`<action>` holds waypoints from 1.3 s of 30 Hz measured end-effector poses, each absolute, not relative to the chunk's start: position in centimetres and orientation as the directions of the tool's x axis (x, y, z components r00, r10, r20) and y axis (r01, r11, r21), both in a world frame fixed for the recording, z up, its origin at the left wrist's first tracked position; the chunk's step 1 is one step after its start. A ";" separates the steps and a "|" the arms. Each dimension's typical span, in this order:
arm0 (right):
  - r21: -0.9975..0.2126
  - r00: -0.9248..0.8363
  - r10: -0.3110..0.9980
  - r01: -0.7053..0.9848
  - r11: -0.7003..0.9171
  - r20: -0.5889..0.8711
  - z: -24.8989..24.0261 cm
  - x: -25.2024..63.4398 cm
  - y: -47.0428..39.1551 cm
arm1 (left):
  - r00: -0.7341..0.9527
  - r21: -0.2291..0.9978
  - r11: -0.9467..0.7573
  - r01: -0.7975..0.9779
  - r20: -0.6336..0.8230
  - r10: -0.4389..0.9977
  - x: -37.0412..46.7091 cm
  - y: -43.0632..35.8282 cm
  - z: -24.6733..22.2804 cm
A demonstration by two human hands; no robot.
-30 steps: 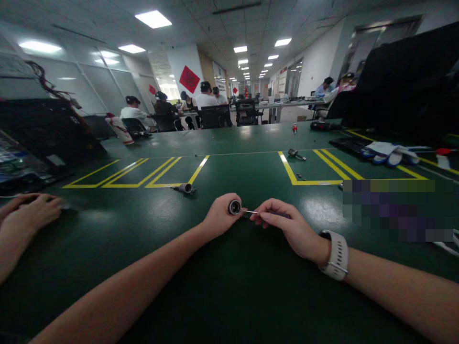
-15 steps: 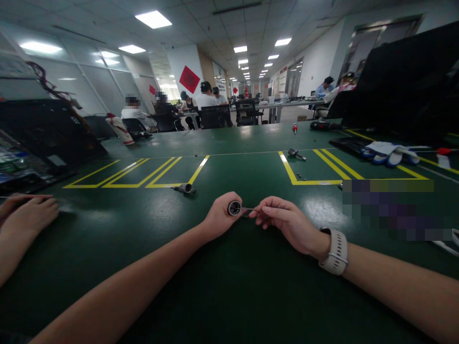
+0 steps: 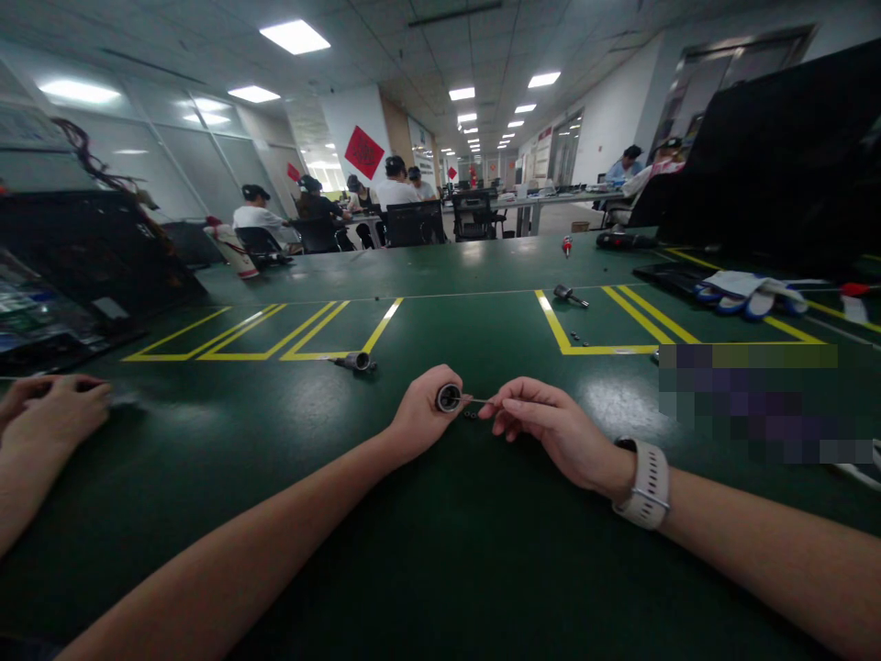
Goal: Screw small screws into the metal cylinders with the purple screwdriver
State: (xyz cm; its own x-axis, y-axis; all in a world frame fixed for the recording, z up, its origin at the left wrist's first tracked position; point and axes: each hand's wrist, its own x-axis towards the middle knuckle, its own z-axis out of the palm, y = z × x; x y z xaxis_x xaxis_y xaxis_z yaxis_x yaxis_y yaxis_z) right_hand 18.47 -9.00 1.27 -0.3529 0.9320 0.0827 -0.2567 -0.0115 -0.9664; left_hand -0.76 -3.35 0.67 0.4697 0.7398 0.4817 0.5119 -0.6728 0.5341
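My left hand [image 3: 425, 410] is wrapped round a dark metal cylinder [image 3: 449, 397], whose hollow round end faces me. Between the thumb and fingertips of my right hand [image 3: 540, 418] a thin metal rod [image 3: 476, 400] is pinched, its far end reaching the mouth of the cylinder. What the rod touches inside is too small to tell. Just below it, small dark rings [image 3: 471, 415] lie on the green table. A similar metal part with a hollow end [image 3: 358, 362] lies left of my left hand.
At the left edge a co-worker's hands [image 3: 59, 408] rest over the table [image 3: 440, 560]. Another metal part [image 3: 570, 295] and small pieces [image 3: 576, 339] lie within yellow tape lines. Gloves [image 3: 747, 292] and a dark tool [image 3: 625, 240] are at the right, beside a large black panel [image 3: 777, 165].
My left hand and the cylinder have shifted very slightly left and up. The small rings below the rod show more clearly. My right hand stays almost still.
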 end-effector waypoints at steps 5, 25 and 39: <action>-0.964 -0.362 0.930 -0.264 -0.035 0.065 1.6 18.4 -9.1 | 0.493 0.586 -0.668 0.459 0.457 0.740 -0.7 -3.3 0.7; -0.956 -0.349 0.936 -0.285 -0.071 0.035 1.6 18.7 -9.0 | 0.495 0.546 -0.669 0.505 0.452 0.742 -0.7 -3.3 0.9; -0.969 -0.330 0.942 -0.247 -0.026 0.059 1.4 18.3 -9.2 | 0.492 0.532 -0.654 0.537 0.433 0.756 -0.7 -3.1 0.7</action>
State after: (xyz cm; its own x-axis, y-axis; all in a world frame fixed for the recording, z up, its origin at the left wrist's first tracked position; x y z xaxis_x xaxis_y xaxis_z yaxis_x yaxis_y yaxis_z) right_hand 18.34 -9.16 1.44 -0.3298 0.9422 0.0589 -0.2466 -0.0258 -0.9688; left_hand -0.74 -3.15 0.69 0.4917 0.7556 0.4327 0.5373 -0.6543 0.5321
